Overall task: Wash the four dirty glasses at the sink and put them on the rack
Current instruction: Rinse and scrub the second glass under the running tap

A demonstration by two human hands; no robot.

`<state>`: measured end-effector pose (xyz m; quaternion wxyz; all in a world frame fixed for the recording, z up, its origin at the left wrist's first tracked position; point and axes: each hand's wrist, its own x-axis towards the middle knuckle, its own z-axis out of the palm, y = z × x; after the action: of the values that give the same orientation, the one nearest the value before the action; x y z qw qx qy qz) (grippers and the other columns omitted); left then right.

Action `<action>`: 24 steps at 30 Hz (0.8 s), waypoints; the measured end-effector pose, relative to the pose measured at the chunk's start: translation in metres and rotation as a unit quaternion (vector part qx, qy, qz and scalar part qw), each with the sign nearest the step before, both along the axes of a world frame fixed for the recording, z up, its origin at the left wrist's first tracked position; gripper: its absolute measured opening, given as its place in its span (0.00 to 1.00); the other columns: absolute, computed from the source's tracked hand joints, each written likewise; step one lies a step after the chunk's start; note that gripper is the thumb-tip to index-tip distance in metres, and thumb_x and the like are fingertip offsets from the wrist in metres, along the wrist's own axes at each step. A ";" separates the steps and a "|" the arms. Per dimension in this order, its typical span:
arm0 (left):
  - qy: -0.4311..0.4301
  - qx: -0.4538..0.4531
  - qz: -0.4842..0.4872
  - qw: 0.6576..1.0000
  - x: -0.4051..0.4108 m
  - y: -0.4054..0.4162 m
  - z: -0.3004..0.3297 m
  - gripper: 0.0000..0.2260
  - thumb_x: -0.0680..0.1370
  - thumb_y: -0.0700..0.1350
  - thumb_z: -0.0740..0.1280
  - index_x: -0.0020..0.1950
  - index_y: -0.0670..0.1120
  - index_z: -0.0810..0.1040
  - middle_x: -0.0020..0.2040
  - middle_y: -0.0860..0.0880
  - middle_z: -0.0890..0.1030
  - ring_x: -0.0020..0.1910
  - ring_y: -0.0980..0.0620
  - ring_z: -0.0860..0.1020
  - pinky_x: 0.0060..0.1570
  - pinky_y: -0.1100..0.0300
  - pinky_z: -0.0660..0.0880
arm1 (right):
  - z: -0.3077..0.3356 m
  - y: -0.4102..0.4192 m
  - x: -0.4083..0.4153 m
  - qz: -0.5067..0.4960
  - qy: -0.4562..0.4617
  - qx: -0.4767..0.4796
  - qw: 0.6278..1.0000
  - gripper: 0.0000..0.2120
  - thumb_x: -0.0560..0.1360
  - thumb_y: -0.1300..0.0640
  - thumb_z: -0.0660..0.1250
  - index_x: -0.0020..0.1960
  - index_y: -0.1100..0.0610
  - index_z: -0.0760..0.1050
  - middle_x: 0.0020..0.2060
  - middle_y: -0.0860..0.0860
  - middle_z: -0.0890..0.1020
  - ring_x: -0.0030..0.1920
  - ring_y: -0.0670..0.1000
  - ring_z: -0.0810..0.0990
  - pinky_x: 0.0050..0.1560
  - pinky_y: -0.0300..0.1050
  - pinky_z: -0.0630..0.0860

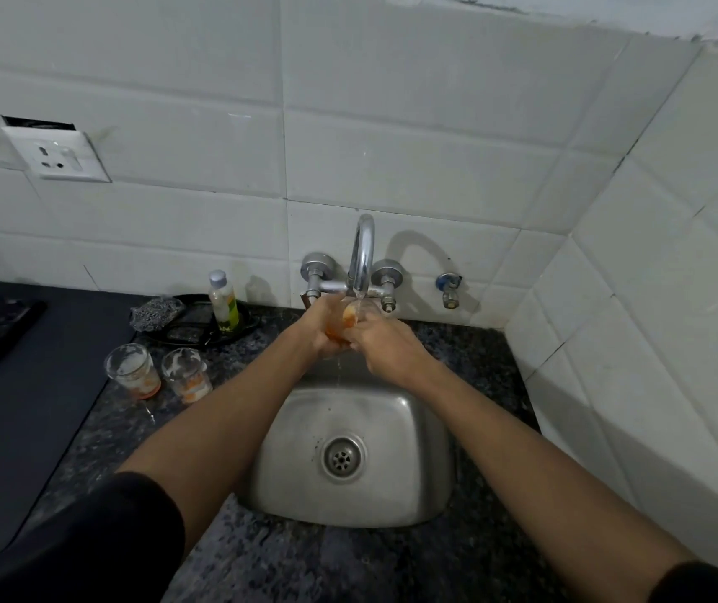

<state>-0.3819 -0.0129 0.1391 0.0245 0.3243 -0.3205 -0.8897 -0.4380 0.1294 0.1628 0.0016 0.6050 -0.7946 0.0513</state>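
Observation:
A small glass (pixel 355 314) with orange residue is held under the running tap (pixel 361 254), above the back of the steel sink (pixel 418 428). My left hand (pixel 324 328) grips its left side and my right hand (pixel 385 343) closes over its right side. Water falls into the glass and drips off my hands. Two more dirty glasses stand on the counter left of the sink: one (pixel 133 369) with foam and orange dregs, the other (pixel 186 374) right beside it. No rack is in view.
A steel scrubber (pixel 155 313) and a small soap bottle (pixel 223 300) sit on a dark tray behind the glasses. A dark mat (pixel 22 406) covers the counter's left part. Tiled walls close in at the back and right. A wall socket (pixel 59 156) is at upper left.

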 end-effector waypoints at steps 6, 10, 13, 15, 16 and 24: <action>0.008 -0.023 0.013 1.000 0.007 0.003 -0.009 0.14 0.82 0.46 0.62 0.46 0.39 0.83 0.40 0.43 0.84 0.39 0.46 0.83 0.46 0.54 0.80 | 0.005 -0.002 0.015 -0.047 -0.256 -0.051 0.964 0.16 0.84 0.54 0.65 0.70 0.56 0.76 0.60 0.54 0.82 0.57 0.50 0.80 0.61 0.49 0.78; -0.039 -0.028 0.022 0.999 0.011 0.001 -0.010 0.15 0.80 0.53 0.63 0.54 0.42 0.81 0.43 0.44 0.83 0.41 0.47 0.81 0.41 0.54 0.77 | 0.001 0.003 0.014 -0.015 -0.100 -0.018 0.995 0.12 0.83 0.56 0.64 0.66 0.52 0.77 0.57 0.54 0.82 0.53 0.55 0.82 0.53 0.58 0.82; -0.067 -0.026 0.031 0.997 0.013 -0.003 -0.010 0.16 0.81 0.53 0.64 0.57 0.41 0.81 0.44 0.43 0.84 0.41 0.46 0.82 0.42 0.51 0.80 | -0.005 0.010 0.007 0.008 -0.049 0.007 0.999 0.21 0.81 0.61 0.67 0.72 0.47 0.75 0.63 0.52 0.80 0.56 0.53 0.81 0.53 0.51 0.81; -0.042 -0.022 0.044 0.998 0.014 0.000 -0.011 0.14 0.82 0.50 0.63 0.59 0.41 0.79 0.45 0.42 0.83 0.43 0.46 0.83 0.45 0.50 0.81 | -0.008 0.012 0.006 -0.007 -0.104 -0.012 0.994 0.21 0.82 0.59 0.67 0.73 0.45 0.74 0.64 0.52 0.81 0.58 0.53 0.80 0.58 0.51 0.80; -0.030 -0.020 0.052 0.998 0.013 0.001 -0.013 0.14 0.83 0.49 0.62 0.58 0.40 0.79 0.44 0.42 0.83 0.42 0.46 0.82 0.45 0.50 0.81 | -0.010 0.011 0.008 -0.027 -0.162 -0.029 0.986 0.19 0.82 0.56 0.67 0.72 0.46 0.76 0.61 0.52 0.82 0.57 0.52 0.81 0.60 0.53 0.80; 0.036 0.012 0.081 0.996 0.017 0.013 -0.012 0.14 0.85 0.46 0.57 0.53 0.37 0.76 0.39 0.41 0.84 0.36 0.46 0.84 0.35 0.55 0.82 | -0.006 0.011 0.015 -0.114 -0.202 -0.216 0.949 0.16 0.80 0.40 0.65 0.53 0.51 0.81 0.46 0.45 0.82 0.45 0.44 0.81 0.47 0.49 0.83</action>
<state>-0.3651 0.0003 0.1269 0.1037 0.3176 -0.2812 -0.8996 -0.4229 0.1405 0.1572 -0.0226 0.4728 -0.8117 0.3422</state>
